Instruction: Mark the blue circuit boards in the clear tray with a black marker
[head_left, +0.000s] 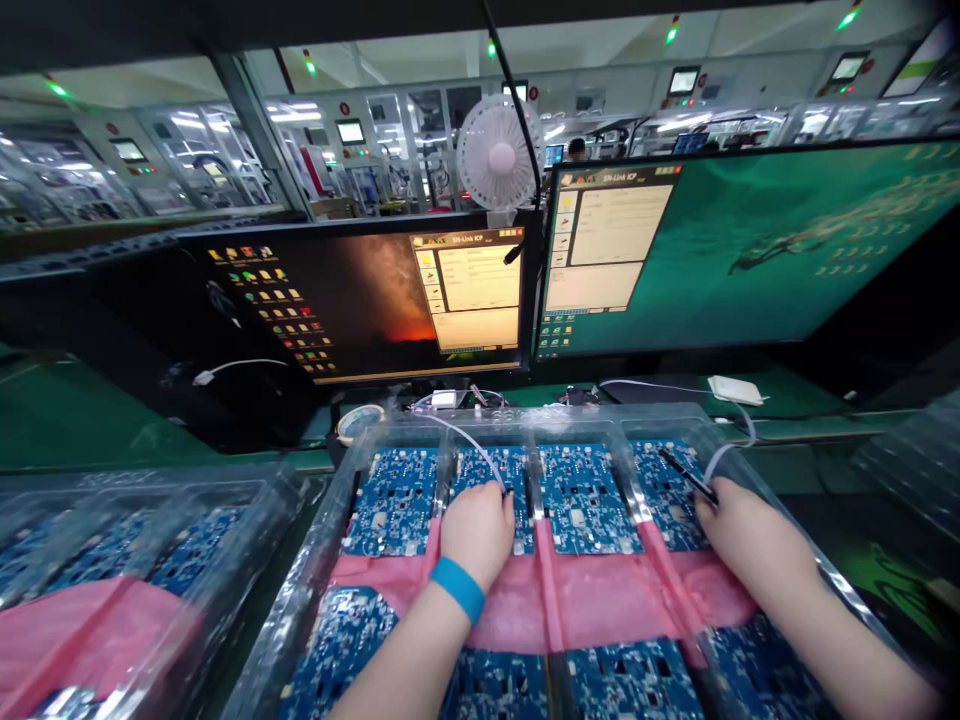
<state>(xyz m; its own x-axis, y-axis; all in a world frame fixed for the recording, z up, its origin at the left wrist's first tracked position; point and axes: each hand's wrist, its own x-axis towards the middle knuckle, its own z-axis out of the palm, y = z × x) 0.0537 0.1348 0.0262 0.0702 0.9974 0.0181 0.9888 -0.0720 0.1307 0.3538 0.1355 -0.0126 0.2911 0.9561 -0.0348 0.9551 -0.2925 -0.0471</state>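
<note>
My left hand, with a blue band at the wrist, is closed over a circuit board in the upper row of the clear plastic tray. Its fingers grip the dark end of a pale flat cable, mostly hidden by the hand. Over the upper right circuit board, my right hand pinches a slim black connector. A second pale cable curves up behind those fingers. I cannot tell whether either cable end touches a board.
Pink sheeting crosses the tray's middle between board rows. Another tray with boards stands at the left. Behind are two monitors, a white fan, a tape roll and a white box.
</note>
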